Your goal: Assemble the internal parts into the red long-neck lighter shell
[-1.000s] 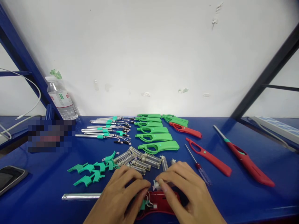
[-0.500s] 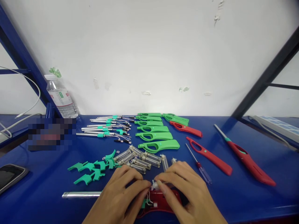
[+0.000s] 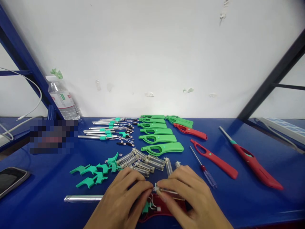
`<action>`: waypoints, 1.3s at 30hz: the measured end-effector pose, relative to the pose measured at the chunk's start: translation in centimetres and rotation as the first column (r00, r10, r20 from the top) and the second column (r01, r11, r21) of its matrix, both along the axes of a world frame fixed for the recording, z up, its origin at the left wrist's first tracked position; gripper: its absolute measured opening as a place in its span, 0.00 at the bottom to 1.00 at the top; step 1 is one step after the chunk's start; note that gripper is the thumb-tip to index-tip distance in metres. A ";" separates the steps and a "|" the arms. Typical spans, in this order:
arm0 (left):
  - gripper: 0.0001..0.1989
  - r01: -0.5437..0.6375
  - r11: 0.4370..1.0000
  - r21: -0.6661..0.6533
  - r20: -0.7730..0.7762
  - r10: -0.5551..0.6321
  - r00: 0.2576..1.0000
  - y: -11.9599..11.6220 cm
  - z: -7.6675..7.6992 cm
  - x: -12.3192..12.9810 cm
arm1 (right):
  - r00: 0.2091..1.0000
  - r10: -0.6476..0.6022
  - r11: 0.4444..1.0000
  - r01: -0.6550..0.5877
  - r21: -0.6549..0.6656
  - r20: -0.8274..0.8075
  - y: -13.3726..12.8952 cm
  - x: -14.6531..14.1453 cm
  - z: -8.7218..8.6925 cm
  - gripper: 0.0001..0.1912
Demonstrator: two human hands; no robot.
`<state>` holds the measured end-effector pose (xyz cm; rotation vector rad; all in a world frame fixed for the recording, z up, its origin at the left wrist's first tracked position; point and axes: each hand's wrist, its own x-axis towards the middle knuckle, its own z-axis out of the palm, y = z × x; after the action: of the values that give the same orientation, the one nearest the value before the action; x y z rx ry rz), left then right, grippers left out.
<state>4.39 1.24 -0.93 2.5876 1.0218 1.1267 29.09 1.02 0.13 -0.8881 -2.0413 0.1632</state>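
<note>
Blue table [image 3: 250, 203], strewn with parts from left edge to right edge. At the middle of the front edge, left hand [image 3: 124, 194] and right hand [image 3: 195, 195], wrists apart, fingertips almost meeting. Toward the right edge, a red lighter [image 3: 256, 165] lying slantwise. Beneath both hands, a red shell [image 3: 164, 210], hollow side up and partly covered by fingers. Between lighter and right hand, a red half [image 3: 219, 163]. Toward the back edge, a column of green shells [image 3: 170, 148], with rods [image 3: 90, 137] farther toward the left corner. Left of the left hand, a metal tube [image 3: 83, 198] parallel to the front edge, junction with the shell hidden. Just right of the right hand, a screwdriver [image 3: 209, 178]. Toward the left edge, triggers [image 3: 87, 182]; beside them, a heap of tanks [image 3: 154, 163].

Just above the shell, a clear tank [image 3: 171, 191] pinched between right thumb and forefinger, tip [image 3: 156, 187] pointing left. Left thumb and forefinger close together right beside that tip; cannot tell from here about contact or a grip on anything. Inside the shell, a white connector [image 3: 158, 209] and thin wires [image 3: 152, 201].

By judgement: pinch the tank close behind the tip, using light pressure rather than force; brace both hands on the table for steadiness; watch the wires looping near the left thumb, easily nipped or tugged.
</note>
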 end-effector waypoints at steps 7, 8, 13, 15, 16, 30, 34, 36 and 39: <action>0.12 0.002 0.992 0.129 0.001 -0.002 1.000 0.3 0.2 0.5 | 0.999 0.014 1.000 -0.015 0.016 0.031 0.2 0.2 -0.1 0.11; 0.12 0.005 0.991 0.131 -0.001 -0.005 1.000 0.3 0.2 0.5 | 0.999 0.013 1.000 -0.013 0.021 0.032 0.2 0.2 -0.1 0.13; 0.12 0.003 0.991 0.135 -0.022 0.000 1.000 0.4 0.0 0.3 | 1.000 -0.013 0.998 0.012 0.058 0.017 0.3 -0.1 0.1 0.15; 0.12 -0.030 0.990 0.136 -0.048 0.037 0.998 0.3 -0.3 0.0 | 0.999 -0.033 0.996 0.033 0.081 -0.004 0.3 -0.2 0.2 0.13; 0.12 -0.053 0.989 0.138 -0.058 0.062 0.996 0.3 -0.4 -0.1 | 0.999 -0.043 0.995 0.044 0.092 -0.011 0.4 -0.2 0.1 0.13; 0.08 -0.111 0.991 0.070 -0.016 0.113 0.993 0.4 -0.7 -0.3 | 0.993 -0.117 0.976 0.113 0.189 0.010 0.8 -0.1 -0.7 0.17; 0.08 -0.108 0.993 0.047 -0.003 0.108 0.994 0.3 -0.7 -0.3 | 0.997 -0.072 0.985 0.070 0.159 0.005 0.9 -0.1 -0.7 0.16; 0.09 -0.101 0.994 0.042 0.001 0.101 0.995 0.2 -0.7 -0.3 | 0.998 -0.066 0.984 0.063 0.167 0.011 0.9 -0.1 -0.6 0.17; 0.09 -0.092 0.995 0.047 0.002 0.092 0.996 0.2 -0.8 -0.3 | 0.997 -0.070 0.982 0.065 0.179 0.022 0.8 -0.1 -0.5 0.18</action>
<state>4.11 1.47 -1.69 2.6012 1.1385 1.1853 28.97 1.85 -0.40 -0.8505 -2.0129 -0.0691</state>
